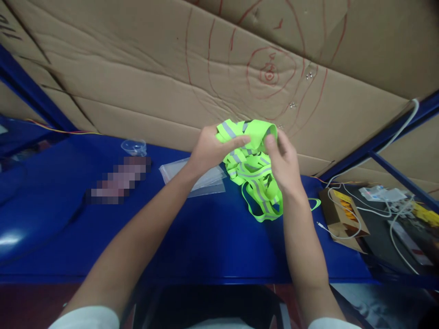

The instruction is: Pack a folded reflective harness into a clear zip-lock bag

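Neon yellow-green straps (262, 171) with grey reflective stripes hang and lie in a tangled bunch at the middle of the blue table. My left hand (211, 148) grips the upper left part of them, its thumb laid across a strap. At the upper right end, my right hand (283, 157) holds a curled strap between thumb and fingers. The lower loops rest on the table, and one thin loop shows to the right of my right forearm. Clear plastic bags (207, 180) lie flat beneath my left wrist.
Cardboard (137, 91) with red rings drawn on it stands behind the blue table (219, 242). Clear goggles (134, 147) and a pixelated object (120, 180) lie left. An open cardboard box (343, 219), white cables and plastic packets are at the right.
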Demonstrator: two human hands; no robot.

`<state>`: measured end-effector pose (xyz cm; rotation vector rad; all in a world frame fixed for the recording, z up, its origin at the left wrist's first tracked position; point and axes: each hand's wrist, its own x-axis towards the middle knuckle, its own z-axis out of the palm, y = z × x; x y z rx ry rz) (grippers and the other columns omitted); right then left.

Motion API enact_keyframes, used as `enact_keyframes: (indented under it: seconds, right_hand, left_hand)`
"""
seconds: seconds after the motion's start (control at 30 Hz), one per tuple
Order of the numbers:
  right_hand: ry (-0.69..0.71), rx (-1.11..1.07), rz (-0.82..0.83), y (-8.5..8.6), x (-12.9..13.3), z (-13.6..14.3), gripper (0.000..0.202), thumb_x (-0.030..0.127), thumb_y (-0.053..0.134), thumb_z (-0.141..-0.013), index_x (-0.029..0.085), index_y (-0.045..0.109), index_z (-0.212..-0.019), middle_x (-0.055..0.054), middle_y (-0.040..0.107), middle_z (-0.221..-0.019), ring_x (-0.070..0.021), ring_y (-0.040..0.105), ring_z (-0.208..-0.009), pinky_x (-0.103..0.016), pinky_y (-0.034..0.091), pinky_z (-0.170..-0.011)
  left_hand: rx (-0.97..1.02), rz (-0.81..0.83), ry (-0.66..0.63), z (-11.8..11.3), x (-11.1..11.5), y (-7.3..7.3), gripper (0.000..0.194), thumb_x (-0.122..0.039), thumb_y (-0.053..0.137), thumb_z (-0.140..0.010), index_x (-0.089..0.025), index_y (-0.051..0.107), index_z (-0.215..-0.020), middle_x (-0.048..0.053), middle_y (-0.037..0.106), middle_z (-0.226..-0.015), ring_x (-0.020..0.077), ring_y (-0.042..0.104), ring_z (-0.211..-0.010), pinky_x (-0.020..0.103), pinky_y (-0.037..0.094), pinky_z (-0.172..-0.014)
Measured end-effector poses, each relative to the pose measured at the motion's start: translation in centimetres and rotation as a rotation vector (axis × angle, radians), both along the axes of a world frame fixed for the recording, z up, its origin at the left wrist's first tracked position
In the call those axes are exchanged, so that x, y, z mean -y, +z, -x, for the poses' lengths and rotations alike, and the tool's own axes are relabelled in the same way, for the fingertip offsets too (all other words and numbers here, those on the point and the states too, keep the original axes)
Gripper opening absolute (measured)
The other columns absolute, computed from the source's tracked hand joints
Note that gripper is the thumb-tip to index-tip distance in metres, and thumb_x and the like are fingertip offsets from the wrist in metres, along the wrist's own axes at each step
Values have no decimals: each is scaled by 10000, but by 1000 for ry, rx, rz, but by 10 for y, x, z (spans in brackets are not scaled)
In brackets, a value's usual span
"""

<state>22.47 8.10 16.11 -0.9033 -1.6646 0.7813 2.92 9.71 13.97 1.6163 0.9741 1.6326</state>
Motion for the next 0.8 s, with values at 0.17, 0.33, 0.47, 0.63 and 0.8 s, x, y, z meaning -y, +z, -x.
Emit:
enact_keyframes:
  seconds: [0.17, 0.33, 0.47, 0.63, 0.8]
  right_hand:
    - [-258, 166, -308, 4, 5, -6, 445, 521, 503, -1060, 227, 705, -794, -15, 627, -759, -190, 626, -797, -323, 514, -786]
    - [-206, 80, -203, 8, 6, -16, 205, 362, 637, -986, 273, 806, -1060, -3, 742, -883, -181, 650, -768, -308, 513, -696]
    - [-239, 60, -280, 9, 14, -18, 194, 278, 649, -943, 295, 817, -1039, -1, 772, -937, -192, 689, -777, -350, 568, -721]
    - [-321, 126, -513, 17, 31, -15, 200, 258, 631, -972, 308, 824, -993, -34, 791, -1030, -251, 731, -981, -446, 592, -925]
    - [-306, 210, -472, 16, 28, -15, 193, 209, 670, -931, 320, 827, -946, -1, 783, -887, -237, 725, -812, -417, 573, -823]
  left_hand:
    - [0, 95, -211, -6, 9, 3, 570, -657, 913, -695, -153, 762, -915, 66, 788, -920, 210, 733, -832, 261, 610, -702]
    - [-69, 136, -382, -8, 11, -1, 543, -594, 913, -739, -162, 778, -1038, 60, 790, -959, 179, 726, -783, 218, 573, -645]
    - [-135, 115, -475, -6, 12, 0, 494, -559, 894, -783, -168, 776, -1061, 60, 786, -969, 184, 732, -807, 231, 580, -675]
    - [-204, 90, -533, -1, 22, 8, 397, -524, 869, -824, -198, 792, -1036, 37, 791, -972, 194, 739, -832, 257, 591, -711]
    - [-203, 93, -502, 3, 29, 17, 402, -553, 888, -782, -184, 780, -902, 33, 757, -856, 194, 717, -747, 265, 560, -630]
